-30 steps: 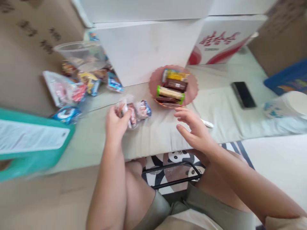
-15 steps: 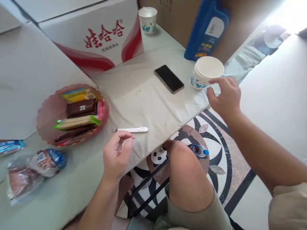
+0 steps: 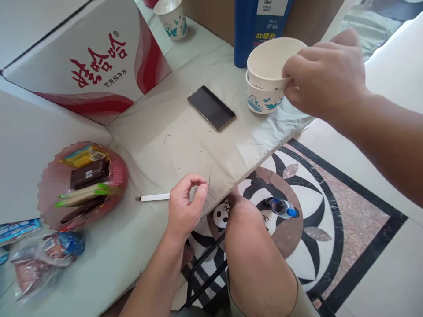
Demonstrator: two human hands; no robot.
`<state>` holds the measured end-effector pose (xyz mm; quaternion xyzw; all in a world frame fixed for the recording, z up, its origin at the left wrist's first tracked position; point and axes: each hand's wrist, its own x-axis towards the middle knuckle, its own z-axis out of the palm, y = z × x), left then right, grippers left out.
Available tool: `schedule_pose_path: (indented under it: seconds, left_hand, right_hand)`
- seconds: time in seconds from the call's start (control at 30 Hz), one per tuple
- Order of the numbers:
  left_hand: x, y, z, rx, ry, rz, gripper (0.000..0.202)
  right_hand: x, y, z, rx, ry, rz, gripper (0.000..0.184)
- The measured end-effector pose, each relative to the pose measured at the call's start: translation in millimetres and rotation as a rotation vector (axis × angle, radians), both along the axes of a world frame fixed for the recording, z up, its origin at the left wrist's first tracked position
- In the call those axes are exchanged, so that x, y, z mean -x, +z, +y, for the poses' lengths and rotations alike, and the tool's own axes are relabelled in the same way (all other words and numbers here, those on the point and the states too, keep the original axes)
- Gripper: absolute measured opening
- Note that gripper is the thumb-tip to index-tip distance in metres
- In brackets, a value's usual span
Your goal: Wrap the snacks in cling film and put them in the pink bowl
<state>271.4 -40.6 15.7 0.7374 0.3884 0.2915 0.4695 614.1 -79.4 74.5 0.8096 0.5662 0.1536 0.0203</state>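
My right hand [image 3: 330, 75] pinches the rim of a white paper cup [image 3: 274, 57] between thumb and fingers. That cup is tilted and raised partway out of a second paper cup [image 3: 264, 100], which has a blue-green leaf print and stands on the table. My left hand [image 3: 188, 204] hovers over the table's front edge with its fingers loosely curled, thumb and forefinger apart, and nothing visible in it. Beside it lies a slim white tool [image 3: 153, 197] with a dark tip; the hand hides its other end.
A black phone [image 3: 212, 107] lies mid-table. A pink scalloped bowl [image 3: 49, 185] of wrapped snacks and some packaged food [image 3: 46, 259] are at left. Behind stand a white-and-red carton [image 3: 99, 57], another paper cup [image 3: 172, 20] and a blue jug [image 3: 243, 39]. A bottle [image 3: 280, 208] is on the floor.
My right hand has taken hold of the upper cup's rim and raised it partly out of the lower one. My left hand has shifted right, across the white tool's end. The view has turned.
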Motion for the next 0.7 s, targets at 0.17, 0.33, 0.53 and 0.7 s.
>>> schedule_pose_path:
  seconds: [0.17,0.33,0.53,0.7]
  left_hand:
    - [-5.5,2.5,1.7,0.071,0.025,-0.032,0.013]
    - [-5.8,5.3,5.3,0.151,0.092,-0.122,0.017]
    - [29.4,11.1,8.1,0.126,0.179,-0.105,0.014]
    - [95.6,20.0,11.6,-0.095,0.318,-0.171,0.008]
  right_hand:
    - [-1.3,-1.7,-1.6,-0.123,-0.025,0.133,0.030]
    - [16.5,20.5,-13.6,-0.372,-0.038,0.118,0.035]
    - [119.9,-3.9,15.0,-0.413,0.426,0.327,0.034]
    - [221.9,-59.3,83.7,-0.225,0.594,0.463,0.028]
